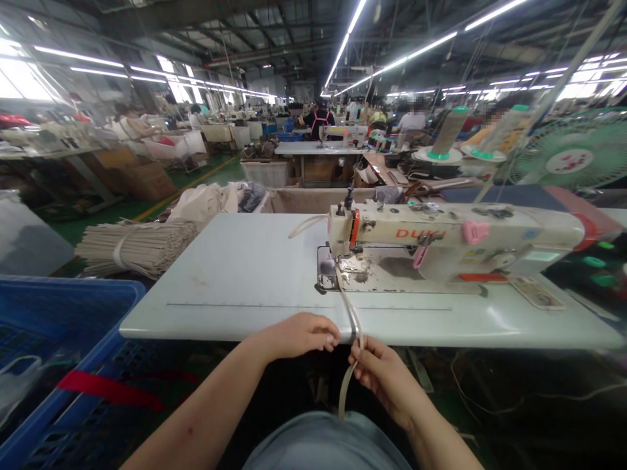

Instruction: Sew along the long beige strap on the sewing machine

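A narrow cream strap (349, 307) runs from under the presser foot of the sewing machine (392, 235), over the table's front edge and down toward my lap. My right hand (379, 372) pinches this strap between thumb and fingers just below the edge. To the left of the strap, my left hand (311, 334) rests at the table's front edge. Its fingers are loosely bent and a little apart, with nothing visible in them. Behind the needle area, a loop of strap (308, 224) lies on the white sewing table (235, 267).
A blue plastic basket (73, 294) with a red strap stands at the left. Beyond the table's left side lies a tied bundle of beige strips (132, 248). Thread cones (448, 134) and a green fan (573, 153) are at the right. Other people sit farther back.
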Available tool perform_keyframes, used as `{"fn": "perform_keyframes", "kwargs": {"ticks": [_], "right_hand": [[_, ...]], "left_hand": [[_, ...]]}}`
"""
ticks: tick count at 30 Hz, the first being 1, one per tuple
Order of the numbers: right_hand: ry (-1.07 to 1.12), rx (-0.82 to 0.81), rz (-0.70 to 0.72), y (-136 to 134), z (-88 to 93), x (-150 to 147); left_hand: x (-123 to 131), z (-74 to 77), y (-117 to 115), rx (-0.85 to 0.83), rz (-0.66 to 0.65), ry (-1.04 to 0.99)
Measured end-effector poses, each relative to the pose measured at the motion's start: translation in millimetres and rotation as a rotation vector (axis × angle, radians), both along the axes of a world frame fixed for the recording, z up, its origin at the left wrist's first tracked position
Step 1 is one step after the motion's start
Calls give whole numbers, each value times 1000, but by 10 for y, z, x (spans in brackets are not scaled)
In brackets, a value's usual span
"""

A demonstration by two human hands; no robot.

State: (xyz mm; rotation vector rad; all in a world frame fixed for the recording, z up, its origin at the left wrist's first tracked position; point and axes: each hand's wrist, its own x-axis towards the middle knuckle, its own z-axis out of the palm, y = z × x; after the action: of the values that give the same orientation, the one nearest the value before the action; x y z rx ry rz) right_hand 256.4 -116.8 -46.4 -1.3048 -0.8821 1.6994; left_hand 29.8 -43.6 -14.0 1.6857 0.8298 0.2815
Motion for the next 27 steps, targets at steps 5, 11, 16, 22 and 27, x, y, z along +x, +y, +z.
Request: {"fn": "perform_keyframes", "kwargs": {"ticks": [5, 11, 16, 22, 27], "right_hand": [[-249, 166, 136, -115, 29, 57], [-168, 122, 192, -276, -11, 84], [-164, 158, 239, -394, 44, 136], [-234, 269, 408, -403, -195, 268], [-216, 287, 435, -392, -293, 299]], "left_hand": [[54, -236, 301, 426, 406, 9], [263, -446, 530, 822, 338, 70], [418, -404, 693, 914, 208, 164], [488, -468, 688, 1147, 194, 301], [475, -506, 627, 1201, 175, 294]]}}
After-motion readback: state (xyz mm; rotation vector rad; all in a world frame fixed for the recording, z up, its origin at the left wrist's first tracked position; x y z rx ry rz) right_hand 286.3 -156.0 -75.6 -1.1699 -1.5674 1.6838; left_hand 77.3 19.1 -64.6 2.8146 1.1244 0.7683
